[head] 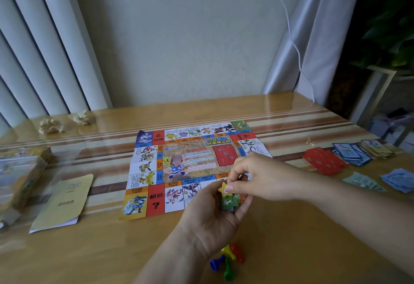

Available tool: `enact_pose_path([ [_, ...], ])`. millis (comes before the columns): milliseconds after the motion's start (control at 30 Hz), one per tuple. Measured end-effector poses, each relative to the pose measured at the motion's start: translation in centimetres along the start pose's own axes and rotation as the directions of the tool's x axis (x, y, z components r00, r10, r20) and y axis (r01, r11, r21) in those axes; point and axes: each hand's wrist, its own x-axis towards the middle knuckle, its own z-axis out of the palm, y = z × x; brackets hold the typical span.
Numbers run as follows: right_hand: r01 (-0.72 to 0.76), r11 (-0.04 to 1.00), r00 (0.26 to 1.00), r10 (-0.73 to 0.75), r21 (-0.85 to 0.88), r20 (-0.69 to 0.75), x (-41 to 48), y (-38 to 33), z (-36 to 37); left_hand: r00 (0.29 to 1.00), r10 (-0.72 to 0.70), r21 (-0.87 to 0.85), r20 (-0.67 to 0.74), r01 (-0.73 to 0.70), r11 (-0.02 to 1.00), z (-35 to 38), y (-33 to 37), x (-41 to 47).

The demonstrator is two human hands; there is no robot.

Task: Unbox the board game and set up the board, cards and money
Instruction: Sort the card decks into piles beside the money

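Yellow star token [223,188] pinched by right hand [264,177] fingertips, lifted straight off the coloured stack [231,200] cupped firmly in left hand [215,212], then set down on the board [156,171] just beyond, clear of pawns [228,261] under the wrist.

Board [152,171]: near right corner hidden behind both hands. Box [20,171]: blurred, cut by left edge. Pawns [228,261]: partly behind the left wrist

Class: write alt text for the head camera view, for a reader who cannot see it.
Two hands, left hand and right hand, hold coloured star tokens over a paper game board spread on a wooden table. Card piles lie right; coloured pawns sit nearest.
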Motion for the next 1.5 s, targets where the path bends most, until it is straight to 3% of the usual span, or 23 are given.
enact_pose_path([
  [333,0.0,0.937,0.965,0.091,0.348,-0.246,0.0,1.3,-1.5,0.996,0.027,-0.148,-0.08,-0.038,0.988,-0.3,0.3,0.7],
  [500,-0.023,0.892,0.955,0.153,0.451,-0.254,-0.3,3.1,-2.3,0.986,0.063,-0.111,-0.153,-0.08,0.991,0.4,0.3,2.2],
  [700,-0.108,0.886,0.906,0.274,0.45,-0.324,-0.9,8.0,-4.9,1.0,0.016,-0.003,-0.016,-0.016,1.0,4.0,0.1,4.5],
  [867,-0.206,0.873,0.77,0.424,0.443,-0.478,-0.9,15.8,-9.3,0.999,-0.018,0.088,0.046,0.014,0.996,7.7,-0.5,8.3],
  [1067,-0.396,0.858,0.725,0.511,0.326,-0.463,1.0,23.2,-11.7,0.995,-0.021,0.165,0.098,0.004,0.986,11.6,-1.6,13.1],
  [1167,-0.444,0.85,0.722,0.527,0.284,-0.447,2.1,25.6,-12.5,0.994,-0.038,0.205,0.105,0.016,0.979,12.7,-2.0,15.7],
  [1500,-0.44,0.871,0.824,0.488,0.218,-0.289,4.3,29.7,-13.1,0.999,-0.019,0.345,0.043,0.003,0.939,13.0,-3.0,23.2],
])
